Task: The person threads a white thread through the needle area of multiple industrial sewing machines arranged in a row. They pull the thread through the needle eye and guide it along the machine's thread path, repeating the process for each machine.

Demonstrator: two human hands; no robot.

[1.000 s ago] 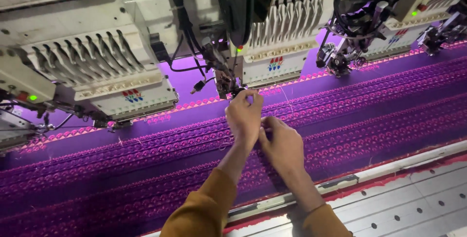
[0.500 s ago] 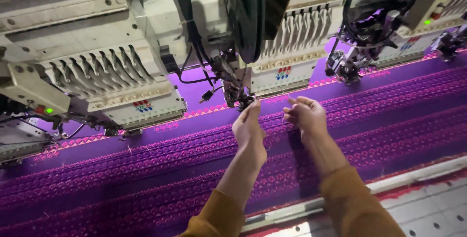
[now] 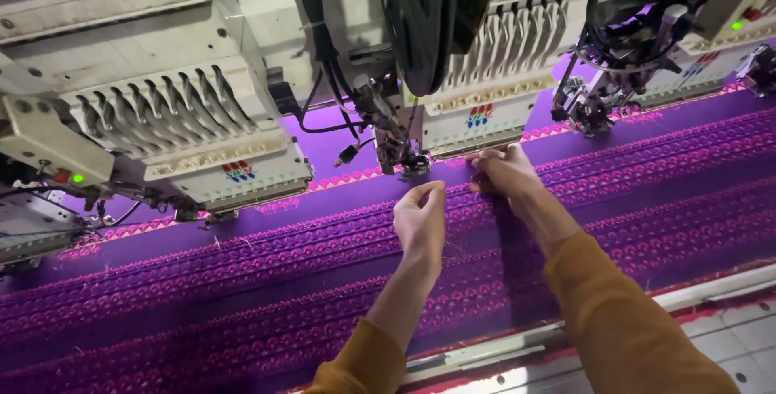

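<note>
My left hand (image 3: 420,220) hovers over the purple fabric (image 3: 242,281) with thumb and forefinger pinched together just below the needle assembly (image 3: 402,151) of an embroidery machine head (image 3: 477,95). My right hand (image 3: 505,172) is a little to the right, fingers curled at the lower edge of the same head, close to the needle area. Whether a thread runs between the fingers is too fine to tell. Both arms wear mustard-coloured sleeves.
Rows of pink stitched pattern run across the stretched fabric. Another machine head (image 3: 186,143) stands at the left with a green lamp (image 3: 78,178), a third (image 3: 647,46) at the right. A pale metal table edge (image 3: 727,313) borders the fabric at the lower right.
Both hands have moved up from the fabric toward the needle area and apart; the right hand has reached the machine head's lower edge.
</note>
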